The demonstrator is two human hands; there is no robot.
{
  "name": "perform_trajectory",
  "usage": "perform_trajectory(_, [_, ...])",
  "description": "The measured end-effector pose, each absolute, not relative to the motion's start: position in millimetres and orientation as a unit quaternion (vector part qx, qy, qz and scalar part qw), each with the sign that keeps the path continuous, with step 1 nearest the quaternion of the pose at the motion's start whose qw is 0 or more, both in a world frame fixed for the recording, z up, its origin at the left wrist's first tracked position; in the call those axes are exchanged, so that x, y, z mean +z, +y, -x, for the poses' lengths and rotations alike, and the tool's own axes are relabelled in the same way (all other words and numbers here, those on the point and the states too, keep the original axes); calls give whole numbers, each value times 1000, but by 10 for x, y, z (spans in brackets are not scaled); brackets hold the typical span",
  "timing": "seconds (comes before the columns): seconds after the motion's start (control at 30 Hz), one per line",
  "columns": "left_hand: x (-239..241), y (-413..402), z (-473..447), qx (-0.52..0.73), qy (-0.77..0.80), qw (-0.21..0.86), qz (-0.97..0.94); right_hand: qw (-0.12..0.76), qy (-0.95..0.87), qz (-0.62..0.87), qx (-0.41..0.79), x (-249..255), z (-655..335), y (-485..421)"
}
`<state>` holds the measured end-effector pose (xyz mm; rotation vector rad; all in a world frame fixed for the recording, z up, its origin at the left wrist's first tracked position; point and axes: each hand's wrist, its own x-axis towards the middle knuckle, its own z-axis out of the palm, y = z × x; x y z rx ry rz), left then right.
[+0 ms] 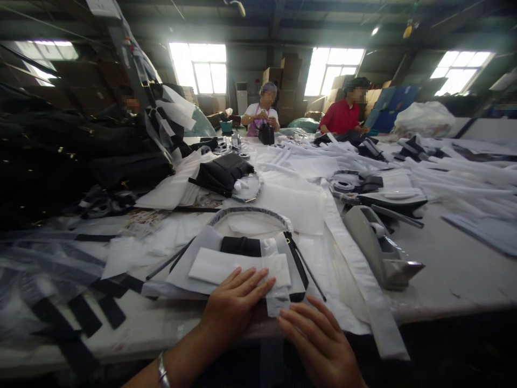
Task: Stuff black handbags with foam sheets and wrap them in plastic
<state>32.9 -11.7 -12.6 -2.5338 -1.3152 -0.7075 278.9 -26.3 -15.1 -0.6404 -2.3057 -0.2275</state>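
A black handbag (299, 264) lies on the table before me, mostly covered by white wrapping sheets, its handle (254, 211) wrapped and arched away from me. My left hand (238, 299) rests with fingers stretched out on a folded white foam sheet (218, 268) on top of the bag. A strip of clear tape or film (278, 306) runs over that sheet and down toward the table's front edge. Beside the strip's lower end is my right hand (319, 339), fingers extended and slightly apart; whether it touches the strip I cannot tell.
A grey tape dispenser (379, 248) stands at the right. Another black bag (224, 173) lies farther back. White foam strips (456, 172) cover the right rear, and black bags (60, 151) are piled at left. Two people (260, 116) work across the table.
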Motion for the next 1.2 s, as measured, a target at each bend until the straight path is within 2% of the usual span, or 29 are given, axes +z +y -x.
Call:
perform_trajectory(0.17, [-103,-93,-316,-243,-441,84,860,277,-912,258,-158,-422,-2849,-570])
perform_trajectory(0.3, [-85,-93,-312,-239,-439,82,862,321,-884,294,-169,-530,-2657,-553])
perform_trajectory(0.53, [-87,-102,-316,-243,-438,83,861,363,-903,214,-77,-396,-2633,-434])
perform_trajectory(0.97, [-134,-92,-342,-244,-447,93,856,294,-935,188,-60,-388,-2786,-584])
perform_trajectory(1.2, [-161,-75,-343,-235,-450,88,857,285,-938,181,-82,-477,-2813,-657])
